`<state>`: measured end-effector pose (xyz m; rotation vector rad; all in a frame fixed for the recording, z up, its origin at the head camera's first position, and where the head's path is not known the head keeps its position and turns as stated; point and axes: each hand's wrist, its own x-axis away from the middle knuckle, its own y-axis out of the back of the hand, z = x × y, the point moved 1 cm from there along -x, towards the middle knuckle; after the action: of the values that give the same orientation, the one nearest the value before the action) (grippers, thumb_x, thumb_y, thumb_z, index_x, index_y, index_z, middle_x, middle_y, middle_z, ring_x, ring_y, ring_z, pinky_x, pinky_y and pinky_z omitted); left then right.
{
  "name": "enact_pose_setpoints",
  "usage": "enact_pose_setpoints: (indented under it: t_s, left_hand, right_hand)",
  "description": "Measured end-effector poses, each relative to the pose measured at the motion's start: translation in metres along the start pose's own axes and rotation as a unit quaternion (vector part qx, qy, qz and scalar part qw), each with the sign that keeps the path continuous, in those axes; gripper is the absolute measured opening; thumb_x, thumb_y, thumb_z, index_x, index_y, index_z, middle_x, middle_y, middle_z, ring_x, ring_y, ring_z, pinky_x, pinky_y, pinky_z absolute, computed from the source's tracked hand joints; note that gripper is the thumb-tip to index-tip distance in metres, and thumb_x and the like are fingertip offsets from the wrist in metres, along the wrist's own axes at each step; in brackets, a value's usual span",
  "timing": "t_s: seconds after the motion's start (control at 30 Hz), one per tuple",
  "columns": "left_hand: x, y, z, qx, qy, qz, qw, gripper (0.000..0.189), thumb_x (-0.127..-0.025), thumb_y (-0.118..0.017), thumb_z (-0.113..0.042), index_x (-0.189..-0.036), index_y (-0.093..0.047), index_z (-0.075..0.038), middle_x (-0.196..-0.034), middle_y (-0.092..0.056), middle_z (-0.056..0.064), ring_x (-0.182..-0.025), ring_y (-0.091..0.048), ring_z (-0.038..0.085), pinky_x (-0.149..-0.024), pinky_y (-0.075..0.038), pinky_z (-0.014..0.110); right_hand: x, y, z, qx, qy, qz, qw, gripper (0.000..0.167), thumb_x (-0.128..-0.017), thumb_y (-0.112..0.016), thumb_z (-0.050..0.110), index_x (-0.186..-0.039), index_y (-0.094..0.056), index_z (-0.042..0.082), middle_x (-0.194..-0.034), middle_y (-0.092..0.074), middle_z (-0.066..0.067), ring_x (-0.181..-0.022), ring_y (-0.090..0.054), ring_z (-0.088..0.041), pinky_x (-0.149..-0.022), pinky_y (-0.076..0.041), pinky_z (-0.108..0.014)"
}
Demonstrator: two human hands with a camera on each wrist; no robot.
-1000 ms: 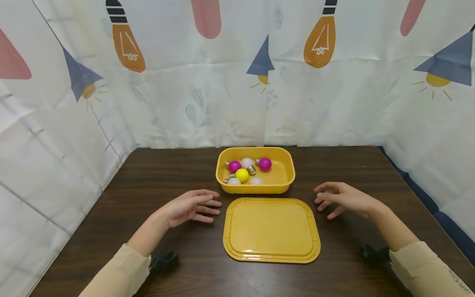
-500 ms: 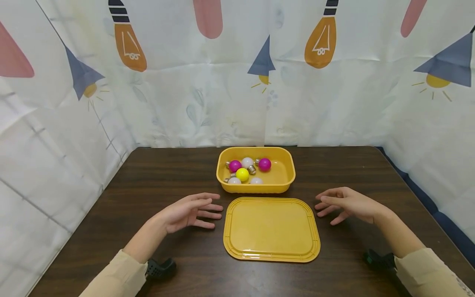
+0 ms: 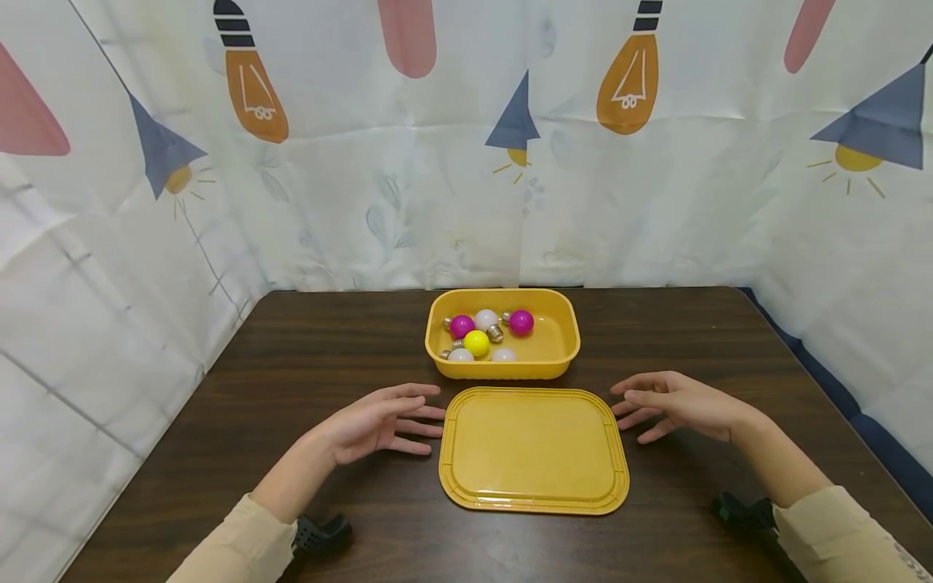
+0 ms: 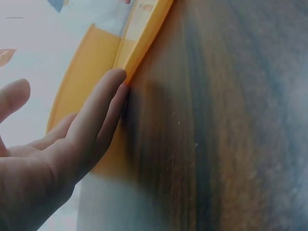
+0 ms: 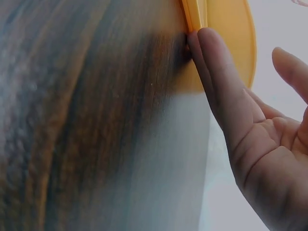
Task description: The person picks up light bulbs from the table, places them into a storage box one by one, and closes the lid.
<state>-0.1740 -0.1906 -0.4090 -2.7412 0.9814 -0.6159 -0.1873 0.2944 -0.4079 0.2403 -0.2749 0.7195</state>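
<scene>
A flat yellow tray (image 3: 534, 449) lies on the dark wooden table, seen whole in the head view. My left hand (image 3: 382, 425) is at its left side, fingers extended and spread, fingertips right at the tray's edge. Across from it, my right hand (image 3: 681, 407) has relaxed fingers, with the tips at the right edge. Both hands hold nothing. Behind the tray stands a deeper yellow bin (image 3: 557, 344) with several light bulbs in it: a yellow bulb (image 3: 477, 343), two magenta ones, among them a magenta bulb (image 3: 521, 322), and white ones such as a white bulb (image 3: 486, 320).
The brown wood-grain table (image 3: 342, 340) runs back to a white printed curtain (image 3: 452, 202), which also hangs along the left and right sides. A dark wrist device (image 3: 322, 533) sits under the left wrist, and another wrist device (image 3: 743, 514) under the right.
Both hands have come slightly lower in the head view over the second. In the last half second they have moved inward, bringing the fingertips to the tray's sides. Tray, bin and bulbs stay put.
</scene>
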Motion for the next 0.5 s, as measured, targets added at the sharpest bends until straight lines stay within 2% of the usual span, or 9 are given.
enact_pose_setpoints:
  t_s: [0.3,0.5]
  left_hand:
    - [-0.001,-0.005,0.001,-0.028,-0.001,-0.021,0.9994,0.061,-0.109,-0.051,-0.023,-0.156,-0.028,0.010,-0.151,-0.044,0.029,-0.126,-0.058,0.037,-0.100,-0.052,0.052]
    - [-0.003,-0.012,0.004,-0.058,-0.008,-0.027,0.9979,0.061,-0.106,-0.058,-0.014,-0.154,-0.030,0.012,-0.147,-0.046,0.027,-0.120,-0.059,0.031,-0.099,-0.052,0.050]
  right_hand:
    - [-0.003,-0.004,0.002,-0.020,0.018,0.016,0.9995,0.053,-0.111,-0.047,0.022,-0.150,-0.036,-0.013,-0.143,-0.051,-0.026,-0.124,-0.059,-0.036,-0.095,-0.055,-0.052]
    - [-0.004,-0.008,0.001,-0.028,0.028,0.023,0.9990,0.054,-0.109,-0.052,0.014,-0.150,-0.033,-0.015,-0.148,-0.045,-0.027,-0.125,-0.058,-0.032,-0.099,-0.053,-0.049]
